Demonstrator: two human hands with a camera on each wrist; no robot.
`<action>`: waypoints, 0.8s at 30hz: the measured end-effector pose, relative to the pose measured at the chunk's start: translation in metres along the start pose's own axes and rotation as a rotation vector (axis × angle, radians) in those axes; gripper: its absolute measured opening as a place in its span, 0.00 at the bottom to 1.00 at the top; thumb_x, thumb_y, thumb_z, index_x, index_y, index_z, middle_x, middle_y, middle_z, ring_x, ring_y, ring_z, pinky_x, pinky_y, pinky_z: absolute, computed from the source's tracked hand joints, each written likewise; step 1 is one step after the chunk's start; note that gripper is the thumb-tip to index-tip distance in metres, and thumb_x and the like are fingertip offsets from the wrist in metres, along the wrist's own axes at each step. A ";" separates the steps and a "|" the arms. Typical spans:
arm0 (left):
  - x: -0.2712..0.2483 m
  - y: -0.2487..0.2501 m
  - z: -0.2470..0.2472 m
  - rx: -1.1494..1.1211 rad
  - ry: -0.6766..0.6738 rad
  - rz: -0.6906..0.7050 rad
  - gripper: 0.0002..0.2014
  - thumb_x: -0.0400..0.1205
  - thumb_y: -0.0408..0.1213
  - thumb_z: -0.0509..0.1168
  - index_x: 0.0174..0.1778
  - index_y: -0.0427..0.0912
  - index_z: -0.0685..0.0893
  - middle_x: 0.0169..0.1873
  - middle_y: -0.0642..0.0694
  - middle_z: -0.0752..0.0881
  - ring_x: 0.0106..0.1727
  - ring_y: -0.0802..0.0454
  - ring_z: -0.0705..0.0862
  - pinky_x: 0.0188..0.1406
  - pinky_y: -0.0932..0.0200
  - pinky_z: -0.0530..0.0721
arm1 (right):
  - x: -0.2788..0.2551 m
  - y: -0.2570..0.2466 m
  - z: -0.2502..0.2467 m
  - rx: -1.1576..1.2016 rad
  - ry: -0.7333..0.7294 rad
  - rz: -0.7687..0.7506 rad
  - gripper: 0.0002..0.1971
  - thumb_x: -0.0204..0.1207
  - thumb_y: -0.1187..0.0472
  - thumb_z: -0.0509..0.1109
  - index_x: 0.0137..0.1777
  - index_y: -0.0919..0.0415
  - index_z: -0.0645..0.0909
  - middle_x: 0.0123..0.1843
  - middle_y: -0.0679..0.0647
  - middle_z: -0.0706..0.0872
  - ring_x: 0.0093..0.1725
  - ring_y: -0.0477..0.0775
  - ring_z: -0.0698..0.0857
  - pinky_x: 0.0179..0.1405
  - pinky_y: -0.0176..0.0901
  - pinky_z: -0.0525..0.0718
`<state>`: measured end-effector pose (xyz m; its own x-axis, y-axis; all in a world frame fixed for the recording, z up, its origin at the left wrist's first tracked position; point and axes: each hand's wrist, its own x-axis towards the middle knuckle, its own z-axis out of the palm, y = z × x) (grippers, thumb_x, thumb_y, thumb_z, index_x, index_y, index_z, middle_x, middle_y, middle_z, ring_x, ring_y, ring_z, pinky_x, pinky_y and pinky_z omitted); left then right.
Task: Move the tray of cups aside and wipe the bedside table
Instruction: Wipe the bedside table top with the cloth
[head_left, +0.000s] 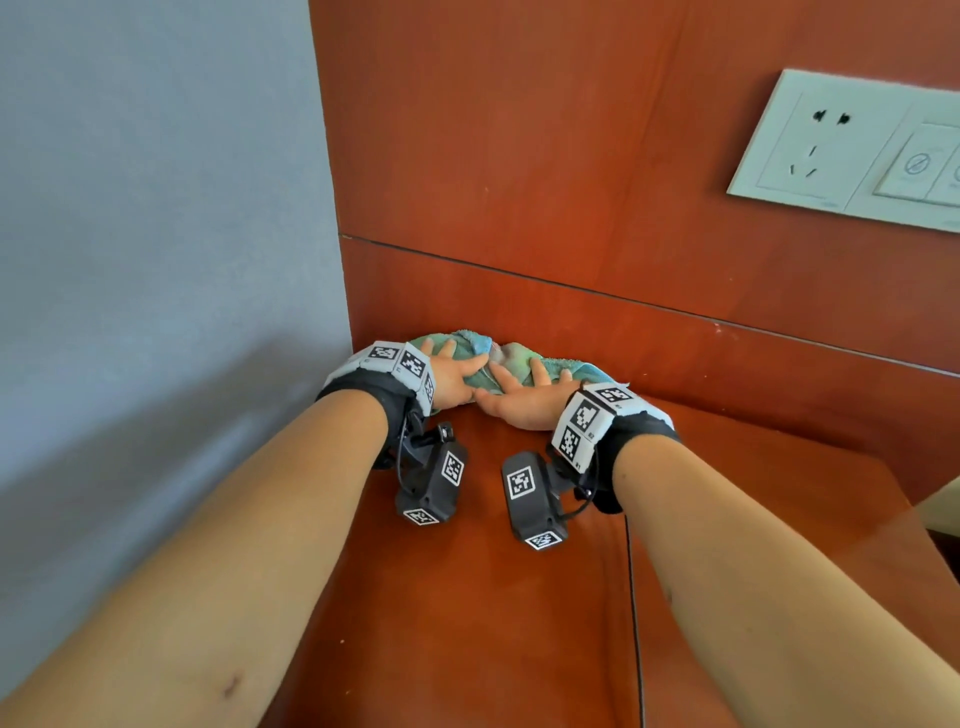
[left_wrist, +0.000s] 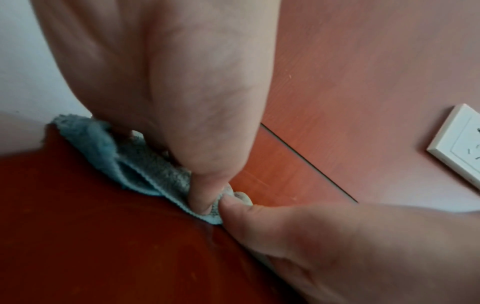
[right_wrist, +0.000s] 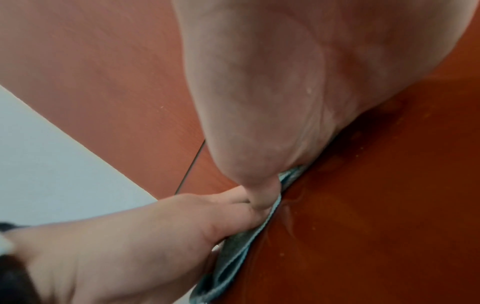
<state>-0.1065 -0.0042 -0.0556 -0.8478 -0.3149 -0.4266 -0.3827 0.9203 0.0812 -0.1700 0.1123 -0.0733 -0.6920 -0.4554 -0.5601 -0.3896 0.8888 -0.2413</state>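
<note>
A teal and green cloth (head_left: 501, 356) lies bunched at the back of the red-brown bedside table (head_left: 493, 597), against the wood wall panel. My left hand (head_left: 454, 371) and right hand (head_left: 522, 397) lie side by side on it, fingers spread and pressing down. In the left wrist view my left thumb (left_wrist: 205, 191) pushes into the cloth (left_wrist: 145, 164), with the right thumb (left_wrist: 246, 211) beside it. The right wrist view shows the cloth (right_wrist: 233, 246) flattened under both hands, and wet streaks on the table (right_wrist: 376, 205). No tray or cups are in view.
A white socket and switch plate (head_left: 852, 150) sits on the wood panel (head_left: 519, 156) up at the right. A grey wall (head_left: 156, 208) borders the table's left side. A seam (head_left: 631, 597) runs down the tabletop. Something beige (head_left: 943, 504) shows past the right edge.
</note>
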 end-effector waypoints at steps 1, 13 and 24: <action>-0.004 0.000 0.003 0.008 -0.003 -0.004 0.31 0.88 0.54 0.49 0.85 0.61 0.42 0.86 0.43 0.39 0.86 0.38 0.36 0.83 0.40 0.41 | -0.002 0.000 0.002 -0.017 0.000 -0.005 0.38 0.66 0.21 0.46 0.79 0.22 0.48 0.87 0.43 0.43 0.86 0.67 0.39 0.81 0.67 0.34; -0.129 -0.026 0.038 -0.042 0.047 0.004 0.26 0.86 0.51 0.58 0.81 0.60 0.65 0.80 0.42 0.64 0.80 0.42 0.65 0.78 0.53 0.64 | -0.117 -0.012 0.053 -0.208 0.067 -0.081 0.32 0.76 0.29 0.51 0.81 0.28 0.52 0.87 0.52 0.47 0.86 0.61 0.47 0.82 0.60 0.44; -0.217 -0.036 0.088 -0.255 0.019 0.091 0.10 0.73 0.40 0.77 0.34 0.51 0.80 0.35 0.54 0.80 0.37 0.56 0.78 0.35 0.65 0.74 | -0.197 -0.024 0.104 -0.117 -0.049 -0.320 0.15 0.77 0.42 0.69 0.56 0.50 0.77 0.46 0.46 0.81 0.40 0.43 0.77 0.41 0.35 0.74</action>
<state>0.1239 0.0514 -0.0448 -0.8889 -0.2399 -0.3902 -0.3825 0.8575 0.3441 0.0387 0.1863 -0.0394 -0.4943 -0.7050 -0.5085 -0.6514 0.6878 -0.3203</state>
